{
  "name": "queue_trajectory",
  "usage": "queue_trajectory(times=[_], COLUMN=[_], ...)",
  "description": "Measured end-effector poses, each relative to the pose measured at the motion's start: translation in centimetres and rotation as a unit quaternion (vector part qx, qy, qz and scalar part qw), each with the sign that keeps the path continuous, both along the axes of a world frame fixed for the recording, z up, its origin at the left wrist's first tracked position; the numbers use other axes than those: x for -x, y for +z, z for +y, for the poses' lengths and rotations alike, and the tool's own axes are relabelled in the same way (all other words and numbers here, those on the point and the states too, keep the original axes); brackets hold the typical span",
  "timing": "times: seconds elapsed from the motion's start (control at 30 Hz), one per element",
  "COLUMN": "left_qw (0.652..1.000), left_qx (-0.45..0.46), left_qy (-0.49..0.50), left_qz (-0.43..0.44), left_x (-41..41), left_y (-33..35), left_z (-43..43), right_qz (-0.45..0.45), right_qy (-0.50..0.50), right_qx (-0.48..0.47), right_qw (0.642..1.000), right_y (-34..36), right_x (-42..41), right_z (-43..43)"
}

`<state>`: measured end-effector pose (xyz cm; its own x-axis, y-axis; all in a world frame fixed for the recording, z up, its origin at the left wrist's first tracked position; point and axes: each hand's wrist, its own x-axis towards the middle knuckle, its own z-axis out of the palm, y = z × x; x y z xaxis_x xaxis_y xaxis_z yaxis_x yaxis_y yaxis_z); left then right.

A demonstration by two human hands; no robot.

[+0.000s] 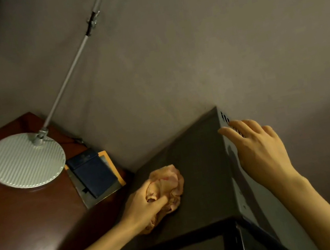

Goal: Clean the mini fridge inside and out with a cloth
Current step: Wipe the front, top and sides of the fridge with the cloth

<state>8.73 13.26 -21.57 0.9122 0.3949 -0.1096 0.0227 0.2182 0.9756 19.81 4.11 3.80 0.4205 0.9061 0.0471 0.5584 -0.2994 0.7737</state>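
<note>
I look down on the dark grey top of the mini fridge [200, 167], which stands in a corner against the wall. My left hand [145, 205] grips a crumpled peach-coloured cloth [168, 186] and holds it on the fridge's top near its left edge. My right hand [256, 148] lies with relaxed fingers against the fridge's right side panel, near a row of vent slots [224, 117] at the back corner. It holds nothing. The fridge's door and inside are out of sight.
A glossy dark brown table [23, 227] adjoins the fridge on the left. On it stand a lamp's round ribbed base [26, 160] with a slanting metal arm [70, 68], and a dark blue booklet [95, 172] on an orange-edged folder. Grey walls close in behind and to the right.
</note>
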Motion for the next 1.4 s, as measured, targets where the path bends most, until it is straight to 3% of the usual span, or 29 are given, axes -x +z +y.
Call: queue_trajectory(times=[0.33,0.53,1.07,1.4], left_qw=[0.999,0.999,0.999,0.989], left_qx=[0.008,0.0,-0.032,0.036], left_qy=[0.021,0.03,0.036,0.028], left_qz=[0.023,0.022,0.021,-0.142], left_x=[6.2,5.6,-12.8,-22.0], left_y=[-2.0,-1.5,2.1,10.0], left_z=[-3.0,-3.0,3.9,6.7], right_qz=[0.015,0.027,0.037,0.028], right_qy=[-0.017,-0.019,-0.046,-0.09], right_qx=[0.001,-0.005,-0.007,0.004], right_qw=[1.0,0.999,0.998,0.996], right_y=[-0.4,-0.6,-0.6,0.1], right_x=[2.0,0.7,-10.2,-15.0], right_z=[-0.4,-0.6,1.9,1.8])
